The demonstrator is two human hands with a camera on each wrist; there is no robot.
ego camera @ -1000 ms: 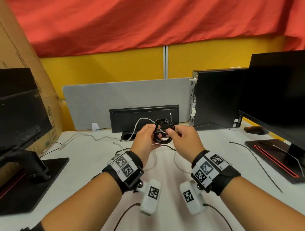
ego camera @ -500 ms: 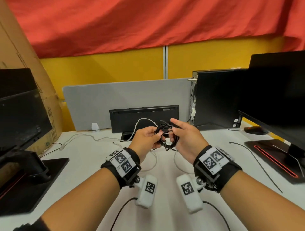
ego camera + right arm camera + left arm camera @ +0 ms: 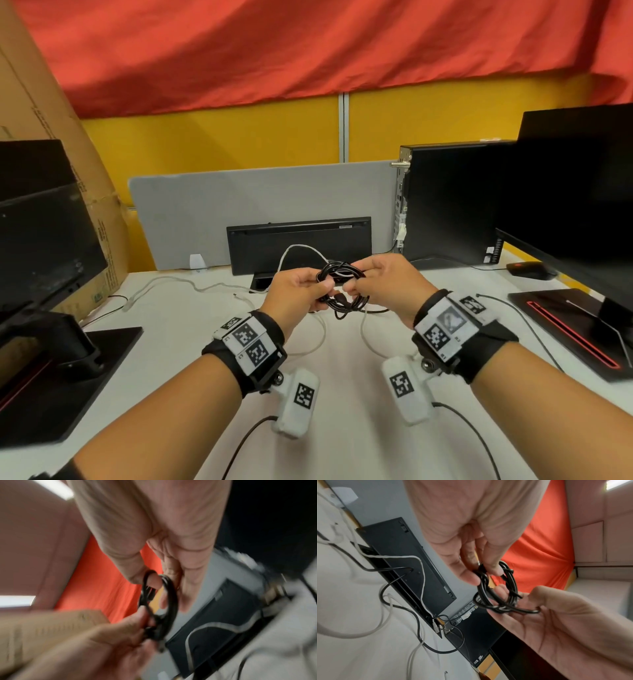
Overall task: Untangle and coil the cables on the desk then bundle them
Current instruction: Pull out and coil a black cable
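Observation:
A black cable coil (image 3: pixel 356 303) hangs in the air above the middle of the desk, held between both hands. My left hand (image 3: pixel 325 287) pinches its left side between thumb and fingers; the left wrist view shows that pinch on the black cable coil (image 3: pixel 498 595). My right hand (image 3: pixel 352 284) grips the right side, with fingers (image 3: pixel 503 595) curled through the loops. The right wrist view is blurred; the black cable coil (image 3: pixel 169 601) shows between both hands. A loose white cable (image 3: pixel 308 342) lies looped on the desk below, tangled with a thin black one.
A black keyboard (image 3: pixel 298 243) stands on edge against the grey divider (image 3: pixel 239 198). A PC tower (image 3: pixel 445 205), monitor (image 3: pixel 575 192) and mouse (image 3: pixel 527 269) are at the right. Another monitor (image 3: pixel 44 233) and cardboard box (image 3: pixel 41 102) are at the left. A thin black strand (image 3: pixel 534 329) lies right of my hands.
Both hands kept hold of the coil and turned it. The right hand's fingers, stretched out half a second ago, now curl round the loops.

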